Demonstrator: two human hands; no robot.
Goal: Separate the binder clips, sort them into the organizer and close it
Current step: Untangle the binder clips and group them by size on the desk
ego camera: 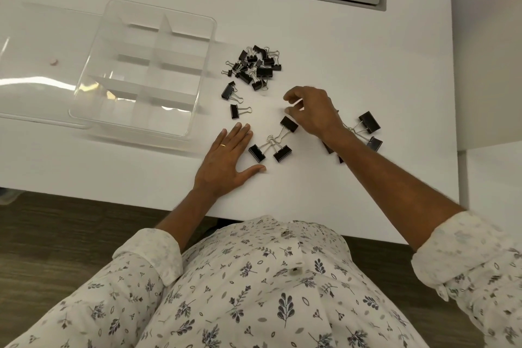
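White desk [367, 79] carries a clear plastic compartment organizer [147, 70], lid open, far left. Right of it lies a heap of small black binder clips [255, 66]. My left hand [226, 158] rests flat and open; my right hand [313, 110] hovers, fingers curled but empty, over three linked larger clips [272, 141].
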